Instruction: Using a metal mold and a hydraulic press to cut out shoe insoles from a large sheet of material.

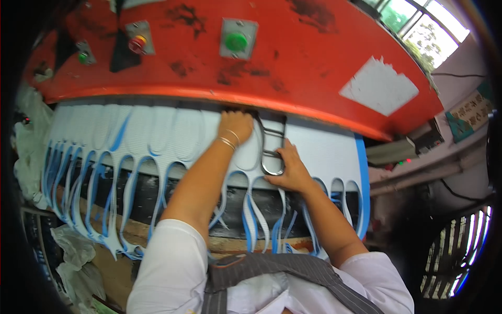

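A white foam sheet (327, 152) with blue edges lies in front of me, cut through with several sole-shaped holes and outlines. On it stands a dark metal sole-shaped cutting die (273, 166) with crossbars, its far end at the red machine's lower edge. My right hand (292, 170) grips the die's near right side, thumb and fingers against its rim. Just left of the die, my left hand (235, 127) is curled closed on the sheet near the machine edge. Its fingertips are hidden, so I cannot make out what they hold. Bracelets ring the left wrist.
The red machine body (293, 68) spans the far side, close above both hands. It carries a green button (236, 42) and a red button (137, 44). Thin cut strips (251, 214) hang over the near side. Clear plastic bags (34, 141) lie at the left.
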Demonstrator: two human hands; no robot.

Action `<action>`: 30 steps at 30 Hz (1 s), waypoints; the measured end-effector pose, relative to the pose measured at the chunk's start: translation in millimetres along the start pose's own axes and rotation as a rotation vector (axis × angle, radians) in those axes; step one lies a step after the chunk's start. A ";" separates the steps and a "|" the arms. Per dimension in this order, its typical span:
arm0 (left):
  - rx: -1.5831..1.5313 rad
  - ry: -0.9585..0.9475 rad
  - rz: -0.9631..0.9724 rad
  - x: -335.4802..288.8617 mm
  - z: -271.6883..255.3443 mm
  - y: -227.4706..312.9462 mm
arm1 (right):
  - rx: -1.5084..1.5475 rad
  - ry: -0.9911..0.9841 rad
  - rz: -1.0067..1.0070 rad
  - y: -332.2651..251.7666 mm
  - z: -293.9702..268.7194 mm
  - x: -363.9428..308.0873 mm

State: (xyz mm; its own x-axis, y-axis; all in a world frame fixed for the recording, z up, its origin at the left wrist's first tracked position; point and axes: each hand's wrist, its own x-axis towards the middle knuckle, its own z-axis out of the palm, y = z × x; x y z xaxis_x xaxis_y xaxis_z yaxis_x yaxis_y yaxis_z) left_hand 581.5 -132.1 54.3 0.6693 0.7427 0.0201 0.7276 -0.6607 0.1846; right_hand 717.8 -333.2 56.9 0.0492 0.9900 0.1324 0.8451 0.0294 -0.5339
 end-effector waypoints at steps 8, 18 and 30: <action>-0.703 1.129 -0.279 -59.5 -131.0 -122.8 | -0.040 0.175 -0.323 -79.1 -139.8 73.8; -0.300 0.805 -0.633 -56.0 -280.7 -362.7 | 0.138 0.421 -0.344 -140.2 -185.2 227.8; -0.525 0.278 0.338 -174.5 -166.3 56.4 | -0.145 -0.782 -0.132 -89.9 -180.9 -5.5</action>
State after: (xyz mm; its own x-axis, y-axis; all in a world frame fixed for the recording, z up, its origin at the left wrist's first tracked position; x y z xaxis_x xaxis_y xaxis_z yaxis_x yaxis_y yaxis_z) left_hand 480.8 -280.8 224.7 0.7326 0.5514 0.3990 0.2690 -0.7730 0.5745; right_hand 737.8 -366.3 255.2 -0.3976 0.7911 -0.4649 0.8813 0.1881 -0.4335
